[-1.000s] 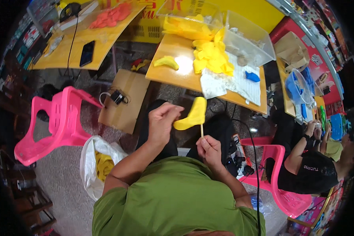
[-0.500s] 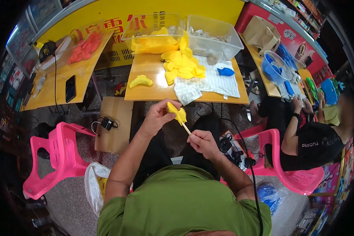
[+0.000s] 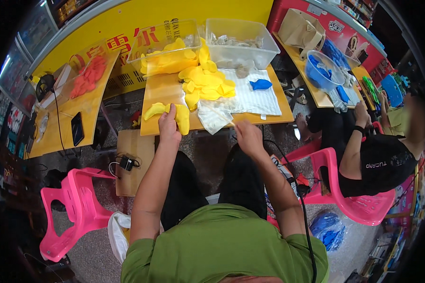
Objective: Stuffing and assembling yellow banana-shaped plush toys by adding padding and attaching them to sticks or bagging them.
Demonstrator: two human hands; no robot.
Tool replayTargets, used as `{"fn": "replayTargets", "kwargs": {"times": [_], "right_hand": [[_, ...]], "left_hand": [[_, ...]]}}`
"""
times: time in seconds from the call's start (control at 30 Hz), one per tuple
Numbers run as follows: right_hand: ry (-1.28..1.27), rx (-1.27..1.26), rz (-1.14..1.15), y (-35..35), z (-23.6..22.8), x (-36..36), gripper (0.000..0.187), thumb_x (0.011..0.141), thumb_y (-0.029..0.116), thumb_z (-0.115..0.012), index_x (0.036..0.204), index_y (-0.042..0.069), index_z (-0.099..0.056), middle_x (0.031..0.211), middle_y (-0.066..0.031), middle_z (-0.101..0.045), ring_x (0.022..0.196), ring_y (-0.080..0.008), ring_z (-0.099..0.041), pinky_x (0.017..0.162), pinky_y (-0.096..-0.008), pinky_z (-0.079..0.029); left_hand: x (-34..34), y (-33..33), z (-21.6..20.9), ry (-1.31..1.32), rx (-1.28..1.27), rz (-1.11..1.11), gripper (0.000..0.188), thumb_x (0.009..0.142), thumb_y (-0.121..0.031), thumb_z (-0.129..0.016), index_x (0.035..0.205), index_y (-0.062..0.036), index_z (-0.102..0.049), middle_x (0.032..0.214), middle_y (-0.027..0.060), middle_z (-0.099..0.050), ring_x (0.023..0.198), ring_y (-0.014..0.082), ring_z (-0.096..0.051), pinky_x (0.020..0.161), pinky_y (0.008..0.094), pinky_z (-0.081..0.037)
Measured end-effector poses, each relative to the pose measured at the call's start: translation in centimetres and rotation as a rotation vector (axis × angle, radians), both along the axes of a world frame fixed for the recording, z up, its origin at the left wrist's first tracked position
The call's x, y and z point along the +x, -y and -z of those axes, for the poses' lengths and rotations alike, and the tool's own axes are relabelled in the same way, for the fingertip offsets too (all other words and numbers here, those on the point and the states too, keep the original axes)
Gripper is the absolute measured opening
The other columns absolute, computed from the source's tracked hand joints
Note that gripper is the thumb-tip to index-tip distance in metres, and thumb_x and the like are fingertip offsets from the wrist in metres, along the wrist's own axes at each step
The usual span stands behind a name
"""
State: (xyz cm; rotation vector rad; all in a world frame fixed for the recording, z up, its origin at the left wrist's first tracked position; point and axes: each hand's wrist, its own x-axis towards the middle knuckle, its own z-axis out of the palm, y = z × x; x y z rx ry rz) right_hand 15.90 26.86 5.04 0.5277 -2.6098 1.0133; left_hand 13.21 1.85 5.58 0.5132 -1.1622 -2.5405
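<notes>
Over the front left of the table, my left hand (image 3: 169,128) grips a plump yellow fabric piece (image 3: 182,119) between thumb and fingers. Beside it on the wood lies another curved yellow fabric piece (image 3: 153,111). My right hand (image 3: 249,136) is closed round a thin pale stick (image 3: 227,120), whose far part lies over a white cloth (image 3: 215,121). Further back is a pile of flat yellow fabric pieces (image 3: 207,84). A blue fabric piece (image 3: 261,84) rests on a striped white towel (image 3: 270,104).
Behind the pile stand a clear bin of yellow pieces (image 3: 167,62) and another clear bin (image 3: 269,49) with greyish-white material. Left is a side table (image 3: 91,101) with a phone (image 3: 77,128). Pink chairs (image 3: 75,203) flank me; a person in black (image 3: 387,165) sits right. A black cable (image 3: 303,221) hangs beside my right arm.
Both hands have moved forward to the table and apart. The stick has come out of the yellow fabric piece, which my left hand has carried beside the other one.
</notes>
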Motion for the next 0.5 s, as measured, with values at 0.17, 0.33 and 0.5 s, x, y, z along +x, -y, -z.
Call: {"fn": "replayTargets", "kwargs": {"times": [0.17,0.33,0.5], "right_hand": [[-0.090,0.187,0.130,1.7,0.2,-7.1,0.016,0.078,0.015,-0.062,0.090,0.004,-0.060,0.087,-0.0150,-0.057,0.083,-0.0352,-0.057,0.068,-0.0454,-0.045],[-0.478,-0.026,0.463,-0.6,-0.5,-15.6,0.044,0.067,0.012,-0.073,0.105,0.000,-0.054,0.098,-0.0184,-0.053,0.096,-0.0369,-0.049,0.084,-0.0437,-0.040],[-0.238,0.110,0.716,-2.4,-0.1,-22.7,0.035,0.073,0.021,-0.070,0.106,0.009,-0.060,0.106,-0.0134,-0.053,0.106,-0.0351,-0.046,0.088,-0.0450,-0.040]], "left_hand": [[-3.7,-0.4,3.1,0.027,0.001,0.114,0.024,0.091,-0.013,-0.056,0.113,-0.0033,-0.049,0.106,0.0087,-0.058,0.094,0.0196,-0.060,0.080,0.0331,-0.050],[-3.9,-0.3,4.5,0.034,-0.631,0.088,0.060,0.083,-0.005,-0.062,0.133,0.0023,-0.029,0.124,0.0181,-0.043,0.113,0.0286,-0.048,0.096,0.0356,-0.040],[-2.6,0.1,3.6,0.063,-1.350,-0.147,0.064,0.080,-0.007,-0.064,0.133,0.0022,-0.030,0.122,0.0225,-0.042,0.117,0.0371,-0.042,0.100,0.0402,-0.034]]}}
